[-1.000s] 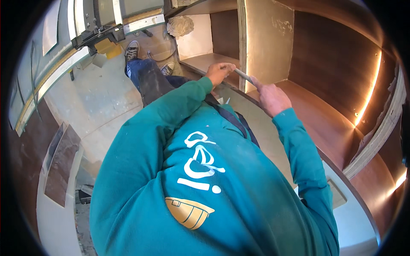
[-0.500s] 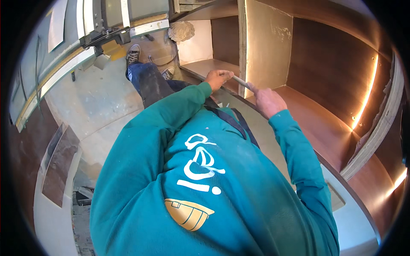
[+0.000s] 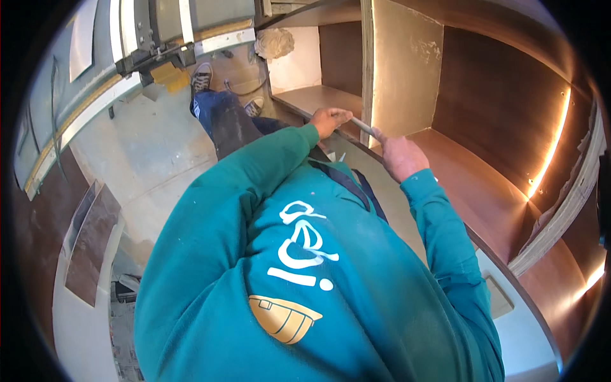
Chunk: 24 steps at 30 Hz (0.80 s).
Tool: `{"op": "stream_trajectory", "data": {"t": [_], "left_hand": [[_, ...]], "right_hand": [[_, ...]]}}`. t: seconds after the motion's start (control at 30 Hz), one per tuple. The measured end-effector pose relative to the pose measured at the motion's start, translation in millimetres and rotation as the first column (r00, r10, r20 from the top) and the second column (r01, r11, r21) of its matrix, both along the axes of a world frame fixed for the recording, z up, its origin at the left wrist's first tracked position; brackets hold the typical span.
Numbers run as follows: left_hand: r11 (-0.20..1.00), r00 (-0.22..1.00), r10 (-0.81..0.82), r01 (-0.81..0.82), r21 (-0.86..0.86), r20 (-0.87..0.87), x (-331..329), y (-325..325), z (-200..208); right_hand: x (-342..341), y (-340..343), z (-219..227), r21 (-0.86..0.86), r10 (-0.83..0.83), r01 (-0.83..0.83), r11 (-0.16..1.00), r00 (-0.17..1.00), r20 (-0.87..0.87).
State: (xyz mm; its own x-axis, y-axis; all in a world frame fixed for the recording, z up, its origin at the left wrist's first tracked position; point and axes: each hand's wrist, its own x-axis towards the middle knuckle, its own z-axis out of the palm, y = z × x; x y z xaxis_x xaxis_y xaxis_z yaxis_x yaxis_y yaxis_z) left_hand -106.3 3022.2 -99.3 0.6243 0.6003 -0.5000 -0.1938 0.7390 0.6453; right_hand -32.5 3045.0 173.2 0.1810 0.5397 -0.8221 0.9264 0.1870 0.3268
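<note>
A slim grey file-like bar [image 3: 364, 126] spans the gap between my two hands. The fingers of my left hand [image 3: 329, 121] close on its far end. My right hand [image 3: 405, 157] is wrapped around the near end, thumb or finger laid along it. The bar sits by the front edge of a brown shelf unit [image 3: 407, 134], close to the foot of an upright divider [image 3: 368, 63]. Whether it touches that edge, I cannot tell.
Lit brown compartments with a light strip [image 3: 550, 143] fill the right side. A pale panel with a rectangular cutout [image 3: 528, 318] lies lower right. At left stand loose boards [image 3: 92, 245]; upper left is a metal-railed machine [image 3: 156, 57]. A crumpled round bundle [image 3: 275, 43] lies beyond my feet.
The whole view has shifted slightly. Both hands keep their hold on the bar, in nearly the same place against the shelf unit.
</note>
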Motion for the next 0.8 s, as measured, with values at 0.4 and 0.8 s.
{"op": "stream_trajectory", "data": {"t": [0.4,0.8], "left_hand": [[0.994,0.996,-0.066,0.061,-0.087,-0.055,1,-10,8],[0.998,0.998,-0.059,0.059,-0.032,-0.007,4,-16,7]], "right_hand": [[0,1,2,0.004,0.029,-0.029,1.000,1.000,-0.007],[-6,-1,15,-0.008,-0.017,0.017,1.000,1.000,0.003]]}}
